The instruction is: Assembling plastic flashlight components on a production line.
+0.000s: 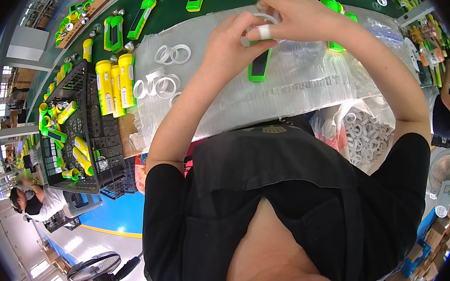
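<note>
Both my hands meet over the plastic-covered bench at the top middle. My left hand is closed round the upper end of a green flashlight, whose dark panel shows below the fingers. At that end, my right hand pinches a white ring; the fingers hide part of it, and I cannot tell whether it is seated. White tape wraps a digit of my right hand. Loose white rings lie left of my left forearm. Clear round discs sit under my right wrist.
Several yellow flashlights lie at the bench's left edge, beside a black crate of yellow and green ones. Other green flashlights rest on the dark green surface beyond. A bag of white rings hangs below my right arm.
</note>
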### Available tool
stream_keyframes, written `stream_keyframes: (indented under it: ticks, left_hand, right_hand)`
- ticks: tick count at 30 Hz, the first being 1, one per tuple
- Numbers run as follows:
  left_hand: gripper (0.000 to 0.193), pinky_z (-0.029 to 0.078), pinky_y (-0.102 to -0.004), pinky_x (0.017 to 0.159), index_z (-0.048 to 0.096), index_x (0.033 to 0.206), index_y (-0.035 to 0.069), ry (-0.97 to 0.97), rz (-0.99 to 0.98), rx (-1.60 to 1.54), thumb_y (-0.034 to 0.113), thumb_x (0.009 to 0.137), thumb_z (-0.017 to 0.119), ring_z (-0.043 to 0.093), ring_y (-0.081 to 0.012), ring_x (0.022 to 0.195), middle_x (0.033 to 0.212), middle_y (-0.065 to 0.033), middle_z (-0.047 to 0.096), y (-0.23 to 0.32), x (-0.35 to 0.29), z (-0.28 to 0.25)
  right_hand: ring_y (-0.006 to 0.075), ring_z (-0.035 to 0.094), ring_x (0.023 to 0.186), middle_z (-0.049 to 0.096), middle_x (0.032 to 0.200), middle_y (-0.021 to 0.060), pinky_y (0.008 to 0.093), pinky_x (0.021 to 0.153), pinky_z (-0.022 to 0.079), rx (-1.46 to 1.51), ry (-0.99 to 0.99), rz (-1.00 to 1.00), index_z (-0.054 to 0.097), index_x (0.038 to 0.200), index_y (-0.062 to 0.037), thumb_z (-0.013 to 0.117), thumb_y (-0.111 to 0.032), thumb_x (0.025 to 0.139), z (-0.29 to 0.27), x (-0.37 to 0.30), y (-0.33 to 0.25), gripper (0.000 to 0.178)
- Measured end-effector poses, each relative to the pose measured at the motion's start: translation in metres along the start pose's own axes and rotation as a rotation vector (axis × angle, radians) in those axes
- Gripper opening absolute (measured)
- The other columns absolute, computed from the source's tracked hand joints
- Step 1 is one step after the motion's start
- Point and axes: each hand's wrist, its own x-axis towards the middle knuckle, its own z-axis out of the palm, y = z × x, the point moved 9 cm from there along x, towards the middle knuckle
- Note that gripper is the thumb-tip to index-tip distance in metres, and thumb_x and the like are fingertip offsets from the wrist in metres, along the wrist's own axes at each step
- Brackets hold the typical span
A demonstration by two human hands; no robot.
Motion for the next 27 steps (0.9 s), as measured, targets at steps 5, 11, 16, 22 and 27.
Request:
stream_keyframes:
  ticks: [5, 11, 16, 22, 27]
  left_hand:
    - [0.035, 0.051, -0.0382, 0.066, 0.061, 0.099, 0.013, 0.063, 0.067, -0.014, 0.015, 0.071, 0.082, 0.064, -0.0268, 0.082, 0.092, -0.0053, 0.065, 0.005, -0.008, -0.004]
    - [0.034, 0.053, -0.0322, 0.089, 0.058, 0.103, 0.004, -0.004, -0.05, -0.286, 0.009, 0.078, 0.081, 0.064, -0.018, 0.104, 0.111, -0.0106, 0.066, -0.015, -0.018, -0.001]
    - [0.034, 0.054, -0.0319, 0.081, 0.049, 0.095, 0.008, 0.04, -0.221, -0.8, 0.004, 0.077, 0.078, 0.065, -0.0184, 0.095, 0.108, -0.0142, 0.065, -0.009, -0.019, 0.0]
    - [0.052, 0.055, -0.0386, 0.075, 0.044, 0.117, 0.006, -0.103, -0.012, -1.204, 0.014, 0.076, 0.074, 0.065, -0.0274, 0.082, 0.095, -0.0187, 0.062, 0.045, -0.008, -0.015]
    - [0.049, 0.053, -0.0293, 0.078, 0.052, 0.117, 0.005, -0.018, -0.109, -0.871, -0.004, 0.074, 0.073, 0.064, -0.0136, 0.089, 0.095, -0.0063, 0.066, 0.004, 0.0, -0.014]
  right_hand:
    - [0.0218, 0.06, 0.082, 0.062, 0.09, 0.0092, 0.0338, 0.073, 0.049, 0.273, 0.258, -0.29, 0.059, 0.114, -0.0036, 0.076, -0.037, 0.079, 0.006, -0.016, -0.018, 0.051]
    - [0.0258, 0.052, 0.12, 0.049, 0.134, 0.0173, 0.0401, 0.103, 0.042, 1.374, 0.375, -0.132, 0.033, 0.142, 0.0038, 0.078, -0.031, 0.082, 0.112, -0.04, 0.008, 0.083]
    - [0.0187, 0.065, 0.076, 0.067, 0.09, 0.0091, 0.0339, 0.068, 0.051, 1.297, 0.238, 0.156, 0.057, 0.104, -0.0021, 0.077, -0.02, 0.072, 0.144, -0.05, -0.038, 0.042]
    - [0.0133, 0.051, 0.054, 0.051, 0.067, 0.0038, 0.0258, 0.041, 0.038, 2.011, -0.936, -0.424, 0.045, 0.085, -0.006, 0.077, -0.006, 0.064, 0.115, -0.084, -0.122, 0.038]
    - [0.0183, 0.066, 0.086, 0.066, 0.095, 0.0079, 0.0327, 0.075, 0.052, 1.252, 0.094, -0.063, 0.058, 0.111, -0.003, 0.076, -0.019, 0.078, 0.107, -0.041, -0.043, 0.041]
